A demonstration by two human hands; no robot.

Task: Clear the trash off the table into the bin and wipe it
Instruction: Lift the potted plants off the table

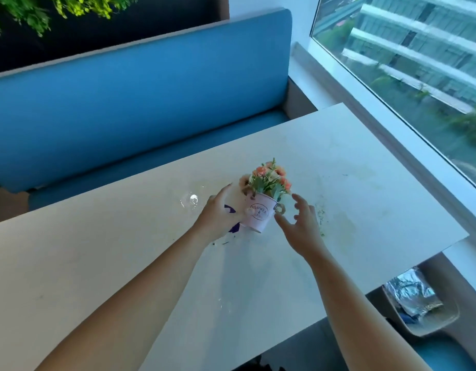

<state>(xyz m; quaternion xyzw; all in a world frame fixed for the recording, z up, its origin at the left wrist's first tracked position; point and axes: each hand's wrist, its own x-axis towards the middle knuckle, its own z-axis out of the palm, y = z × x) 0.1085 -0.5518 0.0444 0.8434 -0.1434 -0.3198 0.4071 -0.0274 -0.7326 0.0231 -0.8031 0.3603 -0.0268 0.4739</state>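
A small pink flower pot [258, 214] with orange artificial flowers tilts to the left near the middle of the white table [365, 170]. My left hand [218, 215] grips the pot from its left side, thumb on the front and fingers behind. A purple thing [232, 226] shows under that hand; what it is I cannot tell. My right hand [302, 226] hovers just right of the pot with fingers spread, holding nothing. A beige bin [443, 322] with crumpled foil inside stands below the table's right edge.
Green smudges [321, 212] mark the table right of my right hand. A clear wet patch [191, 200] lies left of the pot. A blue bench [124, 103] runs behind the table, and a window sill [392, 129] borders it on the right.
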